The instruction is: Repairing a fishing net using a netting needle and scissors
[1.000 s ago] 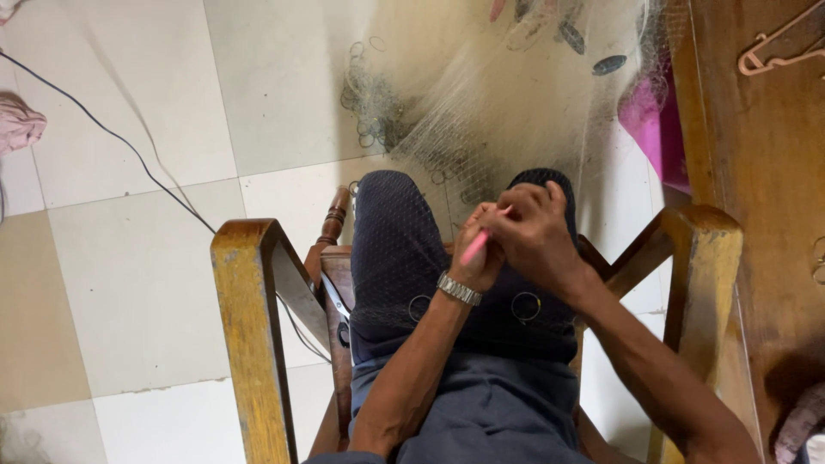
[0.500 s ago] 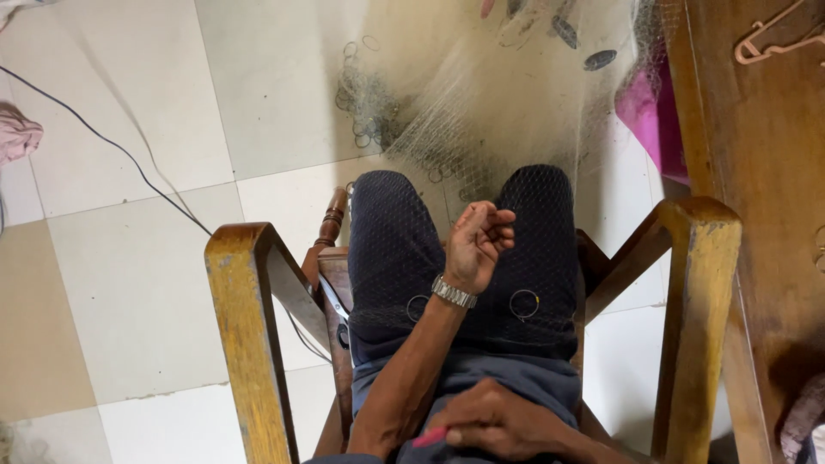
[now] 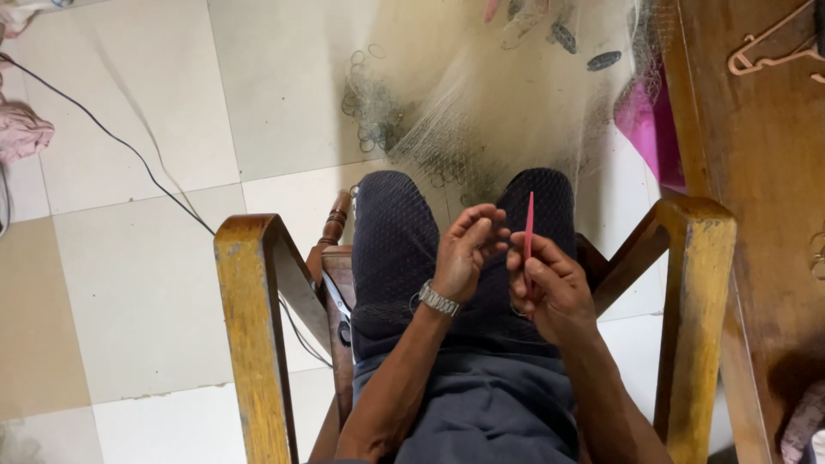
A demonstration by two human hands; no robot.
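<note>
I sit in a wooden armchair [image 3: 253, 326] with a fine pale fishing net [image 3: 481, 112] spread from the floor over my dark-trousered knees. My right hand [image 3: 554, 288] grips a slim red netting needle [image 3: 528, 228] that points up and away from me. My left hand [image 3: 468, 253], with a metal watch at the wrist, hovers just left of the needle, its fingers curled as if pinching fine net threads; the threads themselves are too thin to make out.
Pale floor tiles stretch to the left, crossed by a thin black cable [image 3: 129, 155]. A pink cloth [image 3: 21, 133] lies at the far left. Wooden furniture [image 3: 756, 172] with a hanger on it stands at the right, and a magenta bag [image 3: 649, 129] sits beside it.
My right hand dropped to my lap with the needle half a second ago, then rose again beside the left hand, needle upright. The left hand stayed over my knees.
</note>
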